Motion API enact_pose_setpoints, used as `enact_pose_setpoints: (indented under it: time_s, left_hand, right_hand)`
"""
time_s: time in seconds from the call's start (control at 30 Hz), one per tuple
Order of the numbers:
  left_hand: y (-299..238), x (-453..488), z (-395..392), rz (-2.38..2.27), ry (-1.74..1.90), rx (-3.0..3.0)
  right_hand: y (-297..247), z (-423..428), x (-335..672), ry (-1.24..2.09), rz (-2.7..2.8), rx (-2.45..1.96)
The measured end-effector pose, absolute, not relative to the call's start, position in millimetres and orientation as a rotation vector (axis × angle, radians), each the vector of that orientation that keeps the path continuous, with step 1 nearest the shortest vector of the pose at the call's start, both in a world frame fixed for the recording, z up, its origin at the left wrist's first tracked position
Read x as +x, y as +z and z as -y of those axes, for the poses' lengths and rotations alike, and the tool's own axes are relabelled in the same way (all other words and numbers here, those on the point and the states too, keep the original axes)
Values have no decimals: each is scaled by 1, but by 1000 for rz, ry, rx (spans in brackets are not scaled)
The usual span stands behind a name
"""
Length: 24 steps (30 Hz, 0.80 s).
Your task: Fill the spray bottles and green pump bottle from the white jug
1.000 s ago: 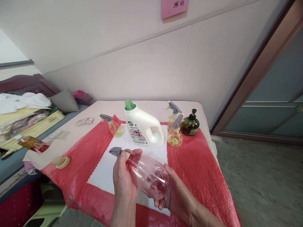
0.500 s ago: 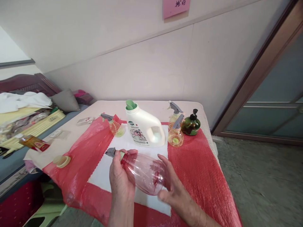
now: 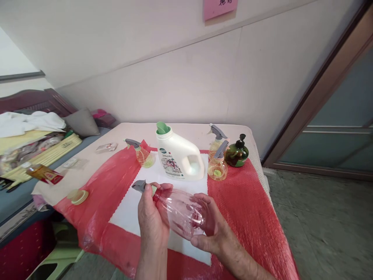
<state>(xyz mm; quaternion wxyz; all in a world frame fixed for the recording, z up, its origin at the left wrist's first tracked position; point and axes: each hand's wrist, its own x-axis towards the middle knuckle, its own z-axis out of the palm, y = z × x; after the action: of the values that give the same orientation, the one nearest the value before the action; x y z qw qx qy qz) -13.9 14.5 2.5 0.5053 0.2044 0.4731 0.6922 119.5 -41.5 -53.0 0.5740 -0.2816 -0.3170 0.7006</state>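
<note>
A clear pinkish spray bottle [image 3: 183, 212] with a grey trigger head lies sideways between my two hands, above a white cloth [image 3: 128, 210]. My left hand [image 3: 153, 214] is closed around its neck, thumb up near the trigger. At the other end, my right hand [image 3: 214, 227] grips the base with fingers over the top and thumb below. Just beyond stands a white detergent jug [image 3: 177, 155] with a green spout insert. Right of the jug are two small yellowish spray bottles [image 3: 217, 169] with grey heads and a dark green pump bottle [image 3: 237, 153].
Left of the jug a third small spray bottle [image 3: 144, 155] stands on red plastic sheeting [image 3: 99, 217]. A round pale lid [image 3: 78, 197] and an amber bottle [image 3: 43, 174] lie further left. A wall with a pink note [image 3: 220, 9] rises behind the table.
My right hand has closed onto the base of the spray bottle, its thumb and fingers now against it. The whole view has shifted slightly.
</note>
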Motion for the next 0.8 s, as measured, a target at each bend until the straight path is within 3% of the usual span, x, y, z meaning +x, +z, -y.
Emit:
enact_pose_setpoints:
  time_s: [0.2, 0.43, 0.8]
  left_hand:
    - [1, -10, -11, -1128, 1634, 549]
    - [3, -11, -14, -1141, 1671, 398]
    - [1, -10, -12, -1066, 1670, 406]
  right_hand:
    - [-54, 40, 125, 2132, 435, -550]
    - [-50, 44, 122, 1642, 723, -755]
    - [-59, 46, 115, 1438, 892, -848]
